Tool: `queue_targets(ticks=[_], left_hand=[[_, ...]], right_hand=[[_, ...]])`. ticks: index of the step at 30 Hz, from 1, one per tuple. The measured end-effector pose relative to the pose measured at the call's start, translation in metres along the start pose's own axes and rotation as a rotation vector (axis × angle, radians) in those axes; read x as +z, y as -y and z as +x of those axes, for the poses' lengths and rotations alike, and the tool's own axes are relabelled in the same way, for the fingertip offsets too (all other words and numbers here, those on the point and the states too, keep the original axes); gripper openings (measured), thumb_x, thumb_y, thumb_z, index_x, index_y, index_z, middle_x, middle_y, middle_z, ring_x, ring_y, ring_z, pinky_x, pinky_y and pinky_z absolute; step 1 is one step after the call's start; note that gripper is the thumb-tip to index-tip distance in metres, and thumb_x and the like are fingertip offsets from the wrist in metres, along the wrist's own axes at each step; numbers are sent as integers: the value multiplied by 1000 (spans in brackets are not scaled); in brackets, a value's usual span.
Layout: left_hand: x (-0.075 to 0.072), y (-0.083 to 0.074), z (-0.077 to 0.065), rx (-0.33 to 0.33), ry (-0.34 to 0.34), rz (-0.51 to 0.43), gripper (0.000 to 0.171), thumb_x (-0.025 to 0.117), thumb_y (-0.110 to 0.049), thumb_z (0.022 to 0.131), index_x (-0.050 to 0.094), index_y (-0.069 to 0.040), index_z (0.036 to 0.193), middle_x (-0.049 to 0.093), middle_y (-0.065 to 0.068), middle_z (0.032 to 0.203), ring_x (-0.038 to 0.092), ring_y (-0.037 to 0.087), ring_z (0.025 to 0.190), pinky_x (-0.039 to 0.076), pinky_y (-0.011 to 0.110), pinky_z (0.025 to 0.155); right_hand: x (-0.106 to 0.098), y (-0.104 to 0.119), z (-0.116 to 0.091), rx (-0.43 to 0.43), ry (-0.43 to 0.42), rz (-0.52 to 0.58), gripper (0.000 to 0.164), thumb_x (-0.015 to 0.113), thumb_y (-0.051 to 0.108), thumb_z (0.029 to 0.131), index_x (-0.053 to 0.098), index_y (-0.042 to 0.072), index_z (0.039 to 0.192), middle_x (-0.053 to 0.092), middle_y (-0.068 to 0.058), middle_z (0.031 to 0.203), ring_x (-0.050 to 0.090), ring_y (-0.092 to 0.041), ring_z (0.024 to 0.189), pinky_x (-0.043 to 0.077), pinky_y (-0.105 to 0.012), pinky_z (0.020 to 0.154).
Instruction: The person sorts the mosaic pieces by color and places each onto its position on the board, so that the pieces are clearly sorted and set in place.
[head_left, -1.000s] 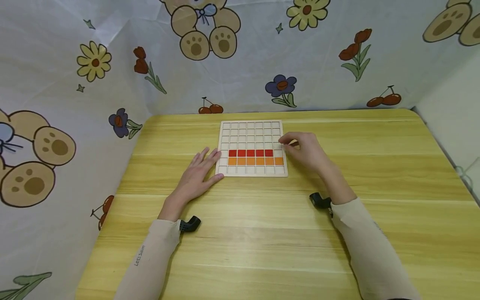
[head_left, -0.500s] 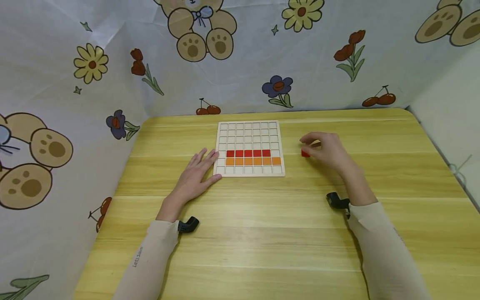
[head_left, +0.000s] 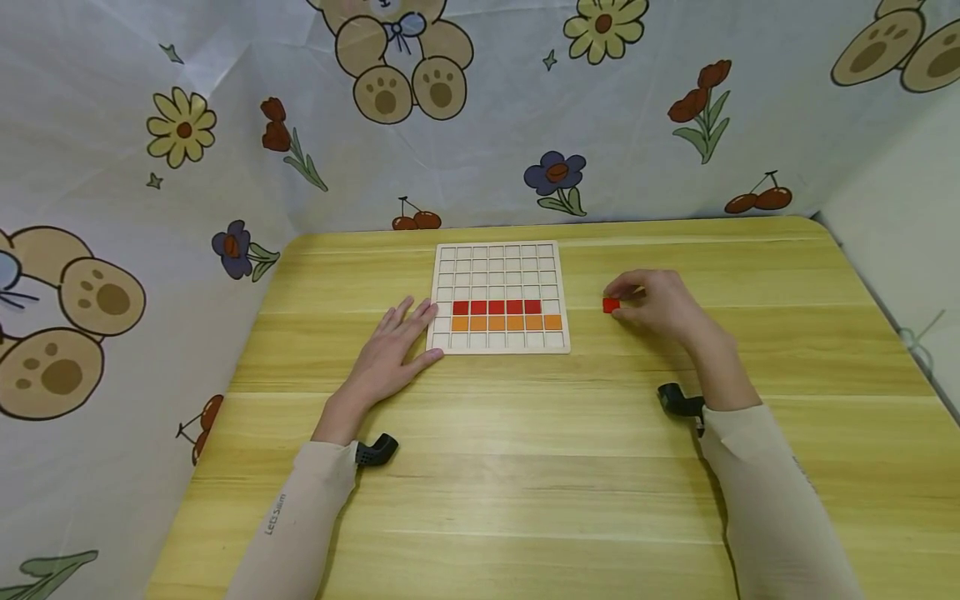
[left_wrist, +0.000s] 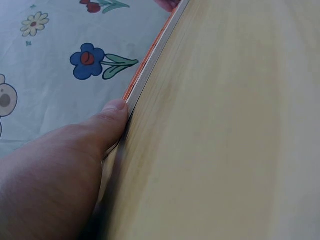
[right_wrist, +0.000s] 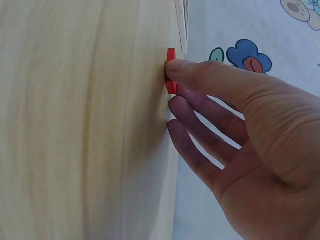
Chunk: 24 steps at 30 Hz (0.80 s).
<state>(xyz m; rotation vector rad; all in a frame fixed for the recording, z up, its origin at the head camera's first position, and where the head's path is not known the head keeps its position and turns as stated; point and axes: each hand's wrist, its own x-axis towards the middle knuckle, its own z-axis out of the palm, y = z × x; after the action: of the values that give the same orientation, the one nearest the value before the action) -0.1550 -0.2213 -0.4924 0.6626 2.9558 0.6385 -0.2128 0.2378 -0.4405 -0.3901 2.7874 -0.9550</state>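
Note:
In the head view my right hand [head_left: 660, 307] is to the right of the board, pinching a small red square tile [head_left: 611, 306] between thumb and forefinger at the tabletop. The right wrist view shows the thumb [right_wrist: 182, 68] on the tile's near side, with the other fingers loosely bent behind. My left hand [head_left: 386, 358] lies with straight, spread fingers at the left edge of a pale wooden grid board [head_left: 498, 340]. In the left wrist view its thumb [left_wrist: 114, 112] touches the board's edge. A row of red tiles [head_left: 497, 307] sits above a row of orange tiles [head_left: 497, 323] in the grid.
The wood-grain table [head_left: 495, 467] runs back to a white cloth [head_left: 480, 167] printed with bears and flowers. A black wrist device [head_left: 377, 450] sits at the left cuff, and another black device [head_left: 678, 401] at the right cuff.
My right hand has moved right, from the board's right edge to the loose red tile, and its fingertips have come down onto it. The left hand keeps its place on the board.

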Motion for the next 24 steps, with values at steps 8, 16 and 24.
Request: queue_targets(ticks=[8, 16, 24], left_hand=[[0, 0, 0, 1, -4, -3, 78, 52, -59, 106, 21, -28, 170, 21, -8, 176, 7, 26, 166, 5, 47, 136], [0, -1, 0, -13, 6, -7, 78, 52, -60, 106, 21, -28, 170, 20, -9, 177, 6, 25, 166, 3, 47, 136], [-1, -1, 0, -6, 4, -6, 78, 54, -57, 106, 22, -26, 170, 20, -7, 177, 7, 26, 166, 4, 48, 136]], right_hand=[[4, 1, 3, -27, -28, -16, 28, 81, 3, 89, 76, 4, 117, 74, -18, 118, 66, -34, 109, 57, -55, 104], [12, 16, 8, -55, -45, -13, 27, 81, 7, 89, 76, 5, 115, 74, -15, 114, 65, -32, 108, 57, -53, 103], [23, 33, 19, -114, -50, -7, 25, 82, 7, 89, 77, 5, 113, 75, -12, 111, 66, -29, 106, 59, -49, 99]])
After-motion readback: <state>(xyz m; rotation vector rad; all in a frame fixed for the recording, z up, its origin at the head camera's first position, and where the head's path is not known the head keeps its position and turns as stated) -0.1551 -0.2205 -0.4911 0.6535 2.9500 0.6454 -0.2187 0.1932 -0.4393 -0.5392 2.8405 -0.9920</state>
